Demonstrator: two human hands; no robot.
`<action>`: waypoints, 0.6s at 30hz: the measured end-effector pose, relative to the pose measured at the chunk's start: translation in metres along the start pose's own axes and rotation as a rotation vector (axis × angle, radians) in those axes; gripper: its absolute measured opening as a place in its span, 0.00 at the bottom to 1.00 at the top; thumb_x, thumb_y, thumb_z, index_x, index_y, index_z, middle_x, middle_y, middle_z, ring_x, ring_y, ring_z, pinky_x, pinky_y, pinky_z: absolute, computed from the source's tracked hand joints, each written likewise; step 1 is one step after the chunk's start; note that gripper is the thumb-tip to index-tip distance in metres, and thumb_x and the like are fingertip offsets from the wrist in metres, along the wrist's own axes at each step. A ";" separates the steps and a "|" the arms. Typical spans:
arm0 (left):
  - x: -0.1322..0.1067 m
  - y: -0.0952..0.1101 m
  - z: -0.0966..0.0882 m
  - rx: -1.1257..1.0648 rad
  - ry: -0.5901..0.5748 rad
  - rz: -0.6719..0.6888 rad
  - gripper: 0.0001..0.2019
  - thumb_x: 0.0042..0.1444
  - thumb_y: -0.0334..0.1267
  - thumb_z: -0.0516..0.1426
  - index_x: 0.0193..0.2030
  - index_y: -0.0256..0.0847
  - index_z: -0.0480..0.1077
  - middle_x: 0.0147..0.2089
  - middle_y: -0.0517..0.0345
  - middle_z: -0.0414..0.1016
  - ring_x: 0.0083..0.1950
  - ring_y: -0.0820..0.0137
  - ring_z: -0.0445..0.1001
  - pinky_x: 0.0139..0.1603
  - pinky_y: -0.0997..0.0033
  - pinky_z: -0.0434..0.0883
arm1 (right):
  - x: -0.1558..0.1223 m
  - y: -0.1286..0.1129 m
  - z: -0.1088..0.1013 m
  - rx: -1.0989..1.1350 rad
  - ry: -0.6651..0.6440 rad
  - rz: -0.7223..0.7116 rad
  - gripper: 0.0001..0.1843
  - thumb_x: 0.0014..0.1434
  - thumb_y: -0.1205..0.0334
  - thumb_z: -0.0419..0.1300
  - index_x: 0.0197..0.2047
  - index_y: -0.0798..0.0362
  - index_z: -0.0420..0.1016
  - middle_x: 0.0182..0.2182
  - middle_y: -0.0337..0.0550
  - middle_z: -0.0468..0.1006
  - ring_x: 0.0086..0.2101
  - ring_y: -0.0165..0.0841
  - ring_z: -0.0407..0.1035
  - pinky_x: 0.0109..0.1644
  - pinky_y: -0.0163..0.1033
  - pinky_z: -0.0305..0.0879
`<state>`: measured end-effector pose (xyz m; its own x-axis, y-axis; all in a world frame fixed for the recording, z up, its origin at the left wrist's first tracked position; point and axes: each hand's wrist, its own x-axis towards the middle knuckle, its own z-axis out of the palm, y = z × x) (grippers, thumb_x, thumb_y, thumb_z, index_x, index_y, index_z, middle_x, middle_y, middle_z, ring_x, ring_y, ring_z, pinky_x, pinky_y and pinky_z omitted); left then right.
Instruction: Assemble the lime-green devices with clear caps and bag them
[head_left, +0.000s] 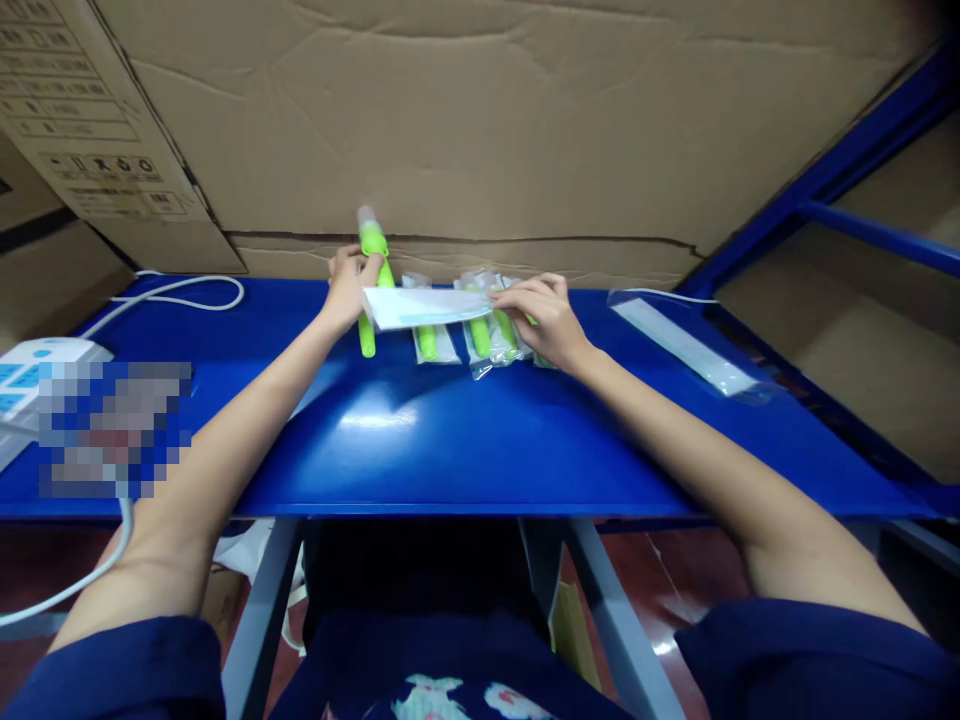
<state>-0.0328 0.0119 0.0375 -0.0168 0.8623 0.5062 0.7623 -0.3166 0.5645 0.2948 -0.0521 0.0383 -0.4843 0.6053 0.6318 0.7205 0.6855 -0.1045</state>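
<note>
My left hand (349, 285) is closed around a lime-green stick (373, 242) with a clear cap, held upright and slightly tilted near the back of the table. A flat white strip (427, 308), with a clear film edge at its left end, stretches from beside my left fingers to my right hand. The fingertips of my right hand (551, 318) pinch its right end. Behind and below the strip, similar green sticks (480, 335) lie in clear plastic bags, partly covered by the strip and my right hand.
Another white strip in a clear sleeve (686, 345) lies at right on the blue table (450, 440). A white power strip (56, 365) with cables and a pixelated object (120, 430) are at left. Cardboard (450, 130) walls the back; a blue frame (795, 200) stands right.
</note>
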 end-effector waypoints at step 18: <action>-0.077 0.080 -0.004 -0.148 -0.254 0.258 0.15 0.70 0.48 0.53 0.38 0.41 0.73 0.69 0.50 0.68 0.73 0.56 0.61 0.77 0.46 0.57 | 0.016 -0.074 0.021 0.853 0.031 0.429 0.25 0.66 0.32 0.56 0.56 0.40 0.65 0.39 0.41 0.80 0.39 0.41 0.78 0.49 0.51 0.74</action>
<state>0.0274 -0.0814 0.0462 0.3380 0.8114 0.4769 0.6187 -0.5734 0.5371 0.2233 -0.0849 0.0396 -0.2411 0.8709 0.4282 0.2231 0.4791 -0.8489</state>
